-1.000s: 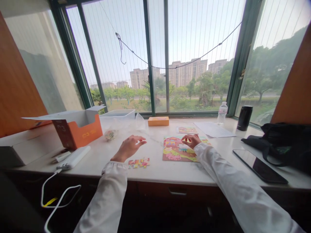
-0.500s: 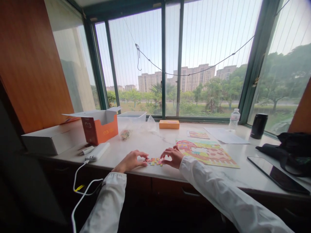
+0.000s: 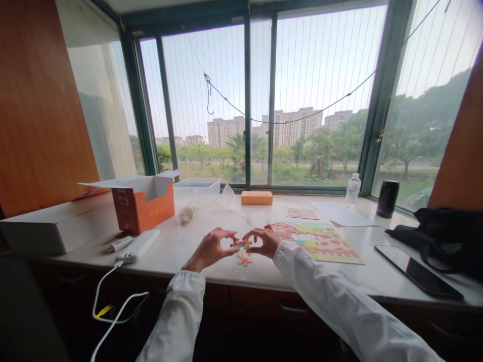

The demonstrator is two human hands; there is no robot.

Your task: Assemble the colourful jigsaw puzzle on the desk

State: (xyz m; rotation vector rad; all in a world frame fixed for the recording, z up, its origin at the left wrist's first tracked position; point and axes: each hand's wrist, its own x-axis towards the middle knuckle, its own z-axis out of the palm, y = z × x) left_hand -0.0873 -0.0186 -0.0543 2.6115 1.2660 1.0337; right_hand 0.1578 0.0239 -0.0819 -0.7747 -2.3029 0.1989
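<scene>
My left hand (image 3: pixel 212 247) is closed in a pinch on the left side of some small jigsaw puzzle pieces (image 3: pixel 240 245). From the other side, my right hand (image 3: pixel 267 241) pinches the right end of them with thumb and fingers. Whether these pieces are fully joined is too small to tell. More colourful puzzle pieces (image 3: pixel 244 259) lie on the white tabletop just below the fingers. Right of my right hand lies a partly filled farm-picture puzzle board (image 3: pixel 332 244), with a gap in its middle that shows the backing.
An orange box (image 3: pixel 145 208), a white power strip (image 3: pixel 141 246) with a cable and a clear plastic tub (image 3: pixel 198 186) stand left. A small orange box (image 3: pixel 256 198) sits by the window. A bottle (image 3: pixel 353 190), a black can (image 3: pixel 388 199) and a tablet (image 3: pixel 417 271) are right.
My hands have moved closer together and lifted slightly away from the table edge with puzzle pieces between them. Other pieces now show below the fingers. The view has shifted a little right.
</scene>
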